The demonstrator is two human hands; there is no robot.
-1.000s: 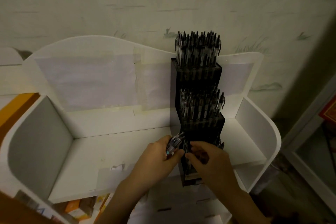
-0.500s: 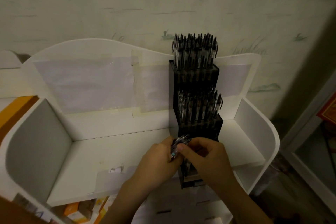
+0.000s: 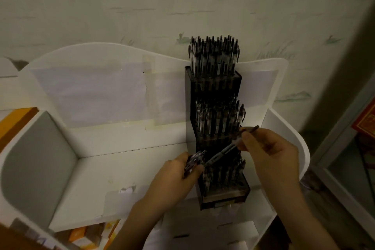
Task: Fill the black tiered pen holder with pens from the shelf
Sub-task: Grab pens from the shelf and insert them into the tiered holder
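Pens fill the top and middle tiers of the black pen holder (image 3: 215,107), which stands upright on the white shelf (image 3: 125,170) against its back panel. The lowest tier, nearest the person, already carries a good many pens, and how much room is left there is hard to tell in the dim light.

The left hand (image 3: 176,178) is curled around a small bundle of pens (image 3: 193,161) just beside the holder's lower left edge. The right hand (image 3: 269,154) pinches a single pen (image 3: 229,147) near its upper end, slanted down and to the left, with its lower end close to the bundle and above the lowest tier.

The main risk, as I judge it, is the slant: a pen lowered at this angle could catch on the tops of the pens already standing there and knock them askew, or skid off the front lip onto the shelf. It wants turning upright first. The tall, narrow, loaded holder may also rock if pushed sideways. A loose hold on the bundle could let pens slip out and roll along the shelf.
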